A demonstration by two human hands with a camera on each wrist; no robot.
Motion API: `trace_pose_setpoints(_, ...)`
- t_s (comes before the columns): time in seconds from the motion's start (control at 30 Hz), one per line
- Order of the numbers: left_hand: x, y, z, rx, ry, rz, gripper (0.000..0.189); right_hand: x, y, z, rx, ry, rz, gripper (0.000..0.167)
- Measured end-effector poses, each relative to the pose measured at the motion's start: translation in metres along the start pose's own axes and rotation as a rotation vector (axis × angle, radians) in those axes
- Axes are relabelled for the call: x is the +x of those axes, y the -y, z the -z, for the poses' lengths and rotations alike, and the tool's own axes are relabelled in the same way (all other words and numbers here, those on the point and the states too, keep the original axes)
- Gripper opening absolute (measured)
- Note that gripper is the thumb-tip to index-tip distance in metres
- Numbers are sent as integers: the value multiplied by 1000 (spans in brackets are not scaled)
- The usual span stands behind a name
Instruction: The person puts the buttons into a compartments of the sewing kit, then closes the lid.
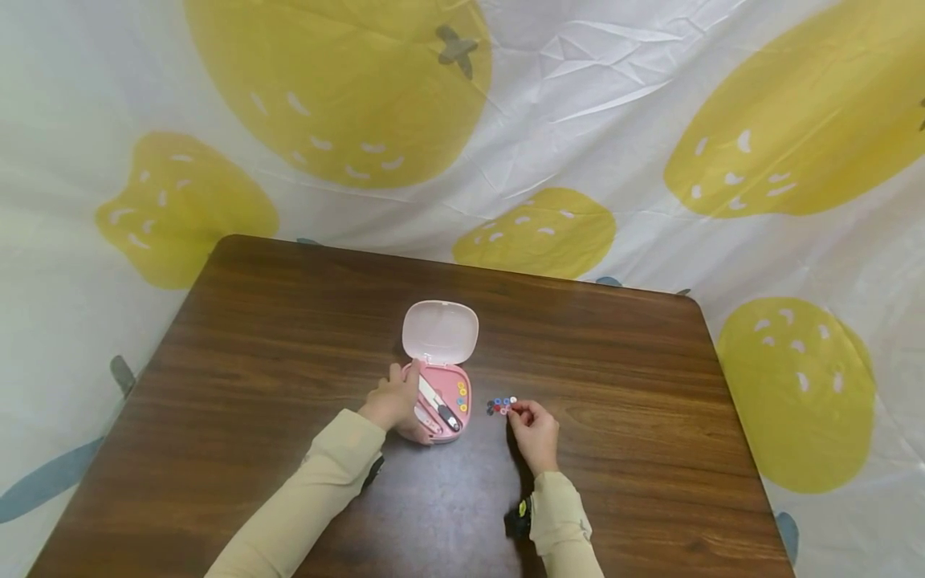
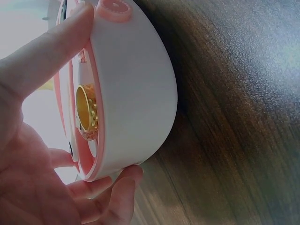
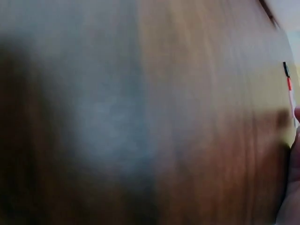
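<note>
A pink and white sewing kit box stands on the table with its translucent lid raised. My left hand grips the box's left side, thumb and fingers spread along the rim. Inside lie a white tool with a dark end and several yellow and blue buttons. The left wrist view shows a gold thimble in the box. Right of the box is a cluster of small colored buttons. My right hand has its curled fingertips at the cluster's right edge; I cannot tell whether they pinch a button.
The brown wooden table extends around the box on all sides. Behind it hangs a white curtain with large yellow fruit prints. In the right wrist view the tabletop is blurred, and the buttons appear edge-on at the right.
</note>
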State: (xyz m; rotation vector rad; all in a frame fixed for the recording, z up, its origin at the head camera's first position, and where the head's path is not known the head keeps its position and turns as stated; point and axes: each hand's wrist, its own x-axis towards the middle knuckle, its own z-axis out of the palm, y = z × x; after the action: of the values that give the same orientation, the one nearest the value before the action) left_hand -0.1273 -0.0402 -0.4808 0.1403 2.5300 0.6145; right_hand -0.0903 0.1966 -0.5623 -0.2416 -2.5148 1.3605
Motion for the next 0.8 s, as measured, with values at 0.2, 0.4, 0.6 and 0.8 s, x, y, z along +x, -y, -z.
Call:
trace_pose_setpoints(0.2,0,0,1,-5,2,-3,129,-1,-4,-3,-54,6,22,7)
trace_pose_setpoints(0.4,0,0,1,-4,2,-3,128,0,-5,-3,-58,17,13,6)
trace_pose_setpoints(0.6,2,1,-2,5,-1,-7,128,0,-4,-2,-67,13,5,4)
trace_pose_setpoints(0.8,1,-1,-1,0,4,-1,127,4,-1,1,-119,48,-18,5)
